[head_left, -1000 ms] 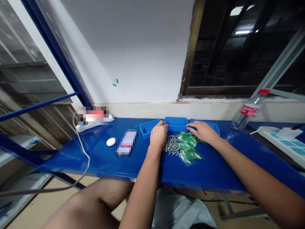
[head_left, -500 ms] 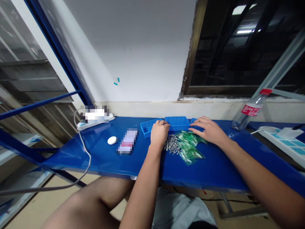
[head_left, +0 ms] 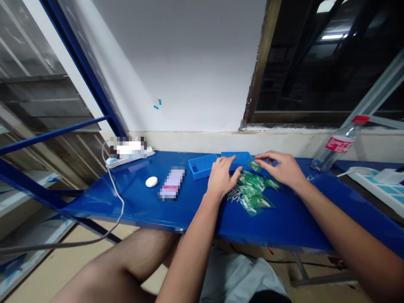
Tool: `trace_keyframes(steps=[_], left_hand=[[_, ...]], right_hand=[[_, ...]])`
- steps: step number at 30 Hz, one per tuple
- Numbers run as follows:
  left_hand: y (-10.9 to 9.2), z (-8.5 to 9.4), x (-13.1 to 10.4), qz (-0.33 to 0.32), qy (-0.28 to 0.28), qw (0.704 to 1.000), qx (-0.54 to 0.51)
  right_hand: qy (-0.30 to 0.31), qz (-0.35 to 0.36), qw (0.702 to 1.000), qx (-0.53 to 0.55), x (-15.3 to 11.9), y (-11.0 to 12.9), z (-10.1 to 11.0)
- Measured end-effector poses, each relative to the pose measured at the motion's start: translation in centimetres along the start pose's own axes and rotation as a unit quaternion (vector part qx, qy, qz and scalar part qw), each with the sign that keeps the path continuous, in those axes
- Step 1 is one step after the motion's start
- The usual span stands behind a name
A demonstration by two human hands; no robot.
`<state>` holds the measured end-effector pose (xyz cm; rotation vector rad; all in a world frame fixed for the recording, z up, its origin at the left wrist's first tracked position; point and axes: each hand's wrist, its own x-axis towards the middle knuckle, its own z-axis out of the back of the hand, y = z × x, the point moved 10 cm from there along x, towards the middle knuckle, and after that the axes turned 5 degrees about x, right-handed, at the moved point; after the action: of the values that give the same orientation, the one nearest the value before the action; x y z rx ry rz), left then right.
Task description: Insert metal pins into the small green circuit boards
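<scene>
My right hand pinches a small green plastic bag between thumb and fingertips, just above the front right of a blue tray. My left hand is open, thumb and fingers spread, with nothing visible in it. It hovers over a heap of silvery screw-like metal pieces and hides part of them. Beside the heap lies a pile of green plastic bags. Another blue tray stands to the left of my left hand.
On the blue table lie a phone-like object, blurred out, and a white oval item. A clear bottle with a red cap leans at the back right. Power strips sit at both ends.
My right hand now has a green bag in its fingers, lifted by the tray. My left hand has opened and shifted right over the metal pieces. The view has turned slightly left.
</scene>
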<state>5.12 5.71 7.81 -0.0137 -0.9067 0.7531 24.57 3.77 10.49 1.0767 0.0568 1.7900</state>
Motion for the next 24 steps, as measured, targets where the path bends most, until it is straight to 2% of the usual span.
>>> trace_keyframes(steps=[3,7,10,14,16,19,22,24], left_hand=[[0.4,0.2,0.1,0.024,-0.015,0.993,-0.112],[2.2,-0.1,0.2,0.089,-0.014,0.972,-0.215],[3.4,0.2,0.1,0.117,-0.038,0.965,-0.233],[3.3,0.0,-0.1,0.119,-0.023,0.962,-0.245],[3.2,0.1,-0.3,0.128,-0.027,0.963,-0.236],[2.9,-0.4,-0.7,0.150,-0.002,0.954,-0.258],[2.5,-1.4,-0.9,0.152,0.034,0.935,-0.320],[2.7,-1.4,-0.9,0.151,0.025,0.929,-0.337]], right_hand=[[-0.020,-0.086,0.984,0.154,0.6,0.9,-0.8],[0.029,-0.122,0.958,0.258,1.1,2.0,-4.3],[0.028,-0.126,0.944,0.303,0.7,1.4,-6.1],[0.015,-0.136,0.927,0.350,-0.3,-0.5,-7.3],[-0.011,-0.132,0.932,0.338,-0.6,-1.2,-6.9],[-0.054,-0.085,0.963,0.249,-0.5,-0.8,-5.4],[-0.025,0.015,0.990,0.139,-0.1,1.9,-5.0],[0.017,0.071,0.991,0.114,-0.1,3.6,-5.4]])
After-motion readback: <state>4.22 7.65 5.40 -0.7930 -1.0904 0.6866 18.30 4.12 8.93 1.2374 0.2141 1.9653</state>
